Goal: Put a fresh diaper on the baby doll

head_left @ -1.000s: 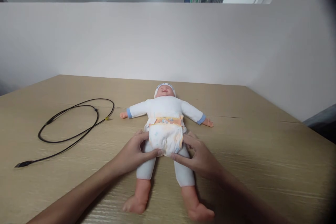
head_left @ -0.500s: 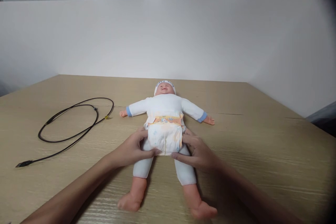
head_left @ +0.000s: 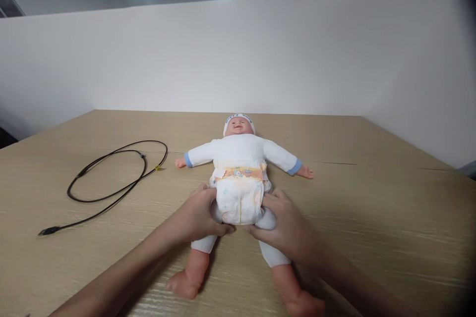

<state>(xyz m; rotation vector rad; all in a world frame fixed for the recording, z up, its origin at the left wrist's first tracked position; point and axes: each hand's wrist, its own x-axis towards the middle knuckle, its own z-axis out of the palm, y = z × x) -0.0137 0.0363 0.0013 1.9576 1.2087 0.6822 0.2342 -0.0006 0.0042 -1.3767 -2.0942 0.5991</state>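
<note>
A baby doll (head_left: 240,148) in a white suit with blue cuffs lies on its back, arms spread and bare feet toward me. Around its hips is a white diaper (head_left: 240,203) with an orange patterned waistband, its side tabs fastened across the front. My left hand (head_left: 204,215) curves round the thigh on the left, fingers at the diaper's leg edge and thumb below the crotch. On the other thigh my right hand (head_left: 284,220) takes a matching hold, its fingertips against the diaper's side edge. Some fingers are hidden behind the legs.
A looped black cable (head_left: 111,198) lies on the wooden table (head_left: 372,218) to the left of the doll. White partition walls (head_left: 223,54) stand behind the table and along its right side.
Both thumbs have shifted slightly down from the diaper's lower edge, and the hands still hold at the thighs. The view has shifted a little, moving the doll and cable rightward in the picture.
</note>
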